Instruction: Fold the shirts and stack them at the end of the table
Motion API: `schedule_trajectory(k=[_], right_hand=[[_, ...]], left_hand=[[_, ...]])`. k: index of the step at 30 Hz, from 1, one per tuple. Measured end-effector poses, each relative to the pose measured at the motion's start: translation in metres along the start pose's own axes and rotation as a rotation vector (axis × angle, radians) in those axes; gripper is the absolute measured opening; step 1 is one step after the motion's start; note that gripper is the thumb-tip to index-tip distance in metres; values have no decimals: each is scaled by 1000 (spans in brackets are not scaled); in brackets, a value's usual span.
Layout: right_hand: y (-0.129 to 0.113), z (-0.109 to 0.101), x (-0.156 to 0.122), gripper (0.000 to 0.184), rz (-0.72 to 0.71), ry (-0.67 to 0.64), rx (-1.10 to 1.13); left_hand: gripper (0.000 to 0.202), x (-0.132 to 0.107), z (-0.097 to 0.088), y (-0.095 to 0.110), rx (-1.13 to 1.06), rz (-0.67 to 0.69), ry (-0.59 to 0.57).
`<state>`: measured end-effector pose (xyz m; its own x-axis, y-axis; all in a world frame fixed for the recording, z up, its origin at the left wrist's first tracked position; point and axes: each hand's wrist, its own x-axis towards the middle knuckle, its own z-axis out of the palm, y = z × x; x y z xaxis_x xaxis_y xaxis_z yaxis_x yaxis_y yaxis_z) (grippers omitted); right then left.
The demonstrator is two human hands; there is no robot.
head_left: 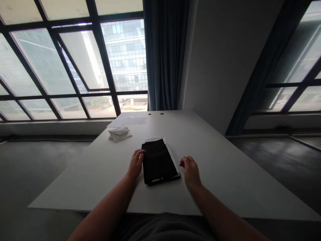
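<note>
A black folded cloth lies in front of me, slightly turned, on top of a white sheet-like piece that shows along its far and right edges. My left hand is at the cloth's left edge, its bent fingers closed on that side near the far corner. To the right, a little apart from the cloth, my right hand hovers with its fingers curled into a pinch. Whatever is between those fingertips, if anything, is too small to make out. Small light strips show at the cloth's near edge.
Farther off on the white table sits a crumpled white cloth bundle. Behind it lie flat paper sheets. Two dark round holes are near the table's far edge. Beyond stand a blue curtain and windows.
</note>
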<state>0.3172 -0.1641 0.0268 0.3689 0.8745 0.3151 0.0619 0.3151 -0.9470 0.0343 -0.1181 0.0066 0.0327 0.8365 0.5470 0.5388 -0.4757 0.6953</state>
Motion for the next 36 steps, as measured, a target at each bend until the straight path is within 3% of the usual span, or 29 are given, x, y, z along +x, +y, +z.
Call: schedule_trajectory(k=[2,4,6,11,16,21,25,27,29,32,36], right_hand=[[22,-11,-17,42,-71,-50,-150],[29,-14,-31,34,-215,-160,-237],[28,-12,-38,34,-365,-269,-308],[28,-8,-35,50,-540,-353,-467],[24,-9,-48,68,-745,-491,-591],[17,-2,-56,86,-786,-551,-615],[15,-3,-54,82,-748,-562,-633],[14,-4,-54,65,-752,-576,-671],[12,-5,-55,44,-771,-590,-700],[10,-5,-56,35,-789,-592,-717],[9,-4,-56,42,-773,-587,-721]], left_hand=[[42,-29,10,27,-51,110,-93],[48,-53,22,46,84,208,-186],[58,-66,32,56,198,205,-147],[20,-62,33,56,231,113,-56],[28,-62,26,53,158,163,-80],[9,-60,29,55,-24,39,8],[24,-49,12,38,-140,-272,229],[27,-42,-5,18,-130,-439,309],[22,-38,-23,-4,-63,-540,301],[14,-37,-44,-25,212,-510,220],[51,-44,-46,-15,463,-225,269]])
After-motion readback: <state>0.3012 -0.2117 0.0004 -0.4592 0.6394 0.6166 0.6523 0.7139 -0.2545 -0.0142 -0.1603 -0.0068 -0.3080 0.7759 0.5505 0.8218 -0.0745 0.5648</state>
